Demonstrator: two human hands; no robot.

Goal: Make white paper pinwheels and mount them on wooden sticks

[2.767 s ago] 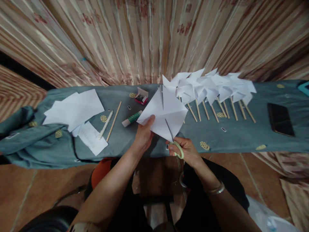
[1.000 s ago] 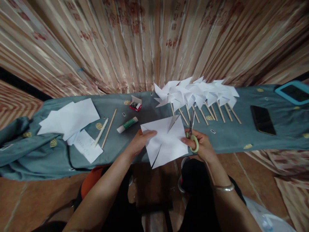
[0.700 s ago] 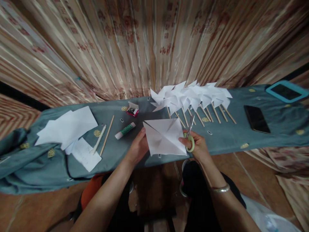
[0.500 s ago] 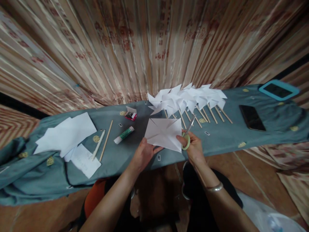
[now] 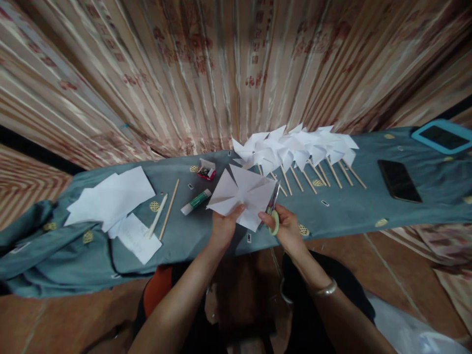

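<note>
Far left: teal cloth [image 5: 55, 246] covers the table and bunches at its end. On it lies a loose stack of white sheets [image 5: 110, 196], with a written note [image 5: 138, 238] below them.
Next right: a white stick [image 5: 158, 215] and a wooden stick [image 5: 168, 209] lie side by side, nearly parallel. Then a glue stick [image 5: 195, 201] on its side, and a small red box [image 5: 206, 171] with its flap open, farther back.
Centre: the cut paper square [image 5: 241, 194] is held above the near table edge, tilted, with slits running in from its corners. The glue stick lies just beside its left corner and does not touch it.
Left hand [image 5: 223, 226]: closed on the sheet's lower edge, thumb [image 5: 239, 209] on top, other fingers hidden beneath.
Right hand [image 5: 285, 228]: fingers curled through the green loop of the scissors [image 5: 273, 211], and the thumb meets the sheet's lower right corner. The blades point away along the sheet's right edge and are nearly together. Cannot tell whether they bite the paper.
Behind and right: a row of white pinwheels [image 5: 295, 147] on wooden sticks, overlapping, their nearest sticks just behind the blade tips.
Far right: black phone [image 5: 399, 180], then a tablet in a blue case [image 5: 442, 137], well apart from the hands.
</note>
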